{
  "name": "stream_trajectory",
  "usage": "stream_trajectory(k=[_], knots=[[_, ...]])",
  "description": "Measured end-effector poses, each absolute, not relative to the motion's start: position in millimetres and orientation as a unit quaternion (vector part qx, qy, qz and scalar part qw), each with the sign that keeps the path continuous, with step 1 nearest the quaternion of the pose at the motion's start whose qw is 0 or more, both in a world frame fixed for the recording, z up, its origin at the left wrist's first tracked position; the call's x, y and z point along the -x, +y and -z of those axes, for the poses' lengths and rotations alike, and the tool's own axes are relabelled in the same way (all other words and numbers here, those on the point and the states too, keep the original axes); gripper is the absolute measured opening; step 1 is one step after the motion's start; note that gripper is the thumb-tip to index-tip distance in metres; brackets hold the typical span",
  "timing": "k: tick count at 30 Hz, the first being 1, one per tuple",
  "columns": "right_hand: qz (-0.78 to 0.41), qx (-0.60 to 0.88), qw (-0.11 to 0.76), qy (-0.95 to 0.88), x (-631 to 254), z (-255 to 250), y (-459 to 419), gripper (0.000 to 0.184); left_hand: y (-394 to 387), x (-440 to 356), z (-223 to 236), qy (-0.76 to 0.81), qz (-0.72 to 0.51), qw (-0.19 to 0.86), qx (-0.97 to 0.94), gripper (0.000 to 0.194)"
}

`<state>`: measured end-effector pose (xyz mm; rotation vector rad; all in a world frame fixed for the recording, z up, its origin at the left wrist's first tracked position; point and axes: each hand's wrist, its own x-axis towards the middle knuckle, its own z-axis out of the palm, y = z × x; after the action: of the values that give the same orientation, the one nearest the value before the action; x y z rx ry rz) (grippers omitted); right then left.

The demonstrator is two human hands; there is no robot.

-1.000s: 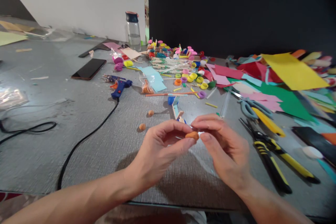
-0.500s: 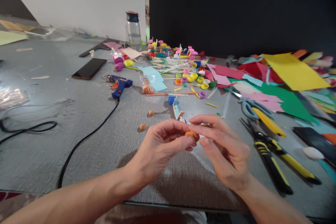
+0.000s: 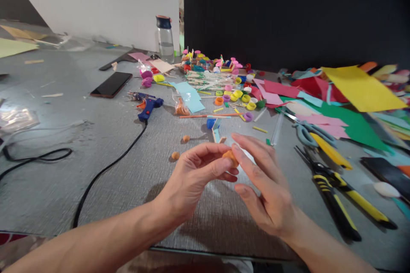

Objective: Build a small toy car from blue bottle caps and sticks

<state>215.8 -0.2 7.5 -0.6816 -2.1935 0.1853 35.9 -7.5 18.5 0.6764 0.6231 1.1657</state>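
Observation:
My left hand (image 3: 195,170) pinches a lump of orange modelling clay (image 3: 231,158) between thumb and fingers, above the table's near half. My right hand (image 3: 267,183) has its fingers stretched out, with the fingertips against the clay's right side and the thumb held apart, lower down. On the table to the left lie two small orange clay balls (image 3: 186,138). Just beyond my hands is a small pale blue and wooden construction (image 3: 216,132) with a blue cap (image 3: 210,123) by it. Part of it is hidden by my fingers.
A blue glue gun (image 3: 149,108) with a black cord and a phone (image 3: 111,84) lie to the left. Scissors (image 3: 309,130), pliers (image 3: 333,187) and coloured paper (image 3: 361,89) crowd the right. Bottle caps and sticks are heaped behind, near a water bottle (image 3: 165,40).
The clay has been turned in my left hand's fingers and looks more upright. My right thumb has moved down and away from it, while the right fingertips have come against it.

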Motion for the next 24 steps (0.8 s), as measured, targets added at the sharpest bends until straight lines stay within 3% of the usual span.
stream_trajectory(k=[14, 18, 24], knots=[[0.032, 0.284, 0.398, -0.872, -218.2, -8.2, 3.0, 0.062, -7.9, -36.1, -16.2, 0.285, -0.537, 0.721, -0.334, 0.022], [-0.015, 0.28, 0.443, -0.852, -217.6, -10.0, 3.1, 0.056, -7.3, -36.3, -17.1, 0.282, -0.545, 0.705, -0.356, 0.019], [-0.187, 0.362, 0.477, -0.778, -214.5, -11.0, -2.3, 0.022, -13.3, -38.0, -19.3, 0.307, -0.567, 0.647, -0.407, 0.017]])
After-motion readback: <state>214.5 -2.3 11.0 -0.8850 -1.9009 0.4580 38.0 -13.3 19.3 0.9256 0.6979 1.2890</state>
